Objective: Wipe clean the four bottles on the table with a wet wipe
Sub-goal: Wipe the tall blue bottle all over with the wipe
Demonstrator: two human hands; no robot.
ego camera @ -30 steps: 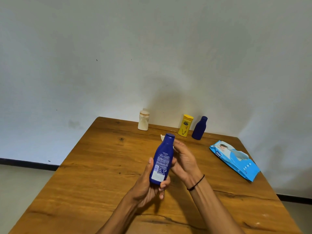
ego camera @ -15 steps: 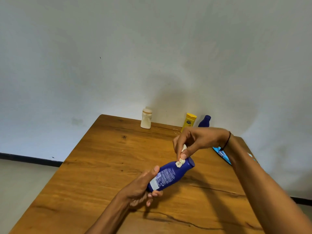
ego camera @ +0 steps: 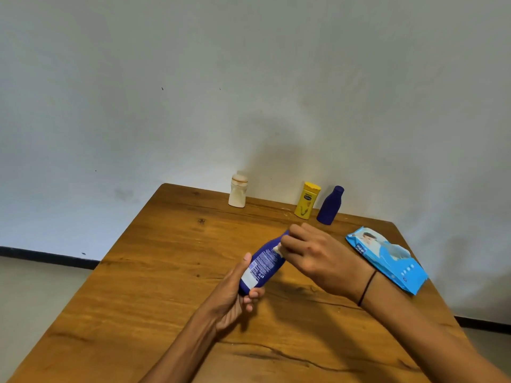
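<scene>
Smooth, glossy blue plastic bottle (ego camera: 262,265), rounded shoulders, white printed label, tilted with cap toward 1 o'clock above the table's middle. Gripped at the base by the left hand (ego camera: 235,297), thumb and fingers curled round it. Small crumpled white wet wipe (ego camera: 277,248) pinched in the right hand (ego camera: 318,255), fingers bunched against the bottle's neck. Compared with half a second ago: right hand lower and flatter, hiding the cap; bottle tilted less steeply. Counted: four bottles, one held, three standing at the 12 o'clock edge: a cream ribbed-cap bottle (ego camera: 238,191), a yellow flat-sided bottle (ego camera: 307,200), a matte dark blue bottle (ego camera: 330,205). One crinkled light-blue foil wipes pack (ego camera: 387,261) at 2 o'clock. Grained, cracked wooden table (ego camera: 166,272).
</scene>
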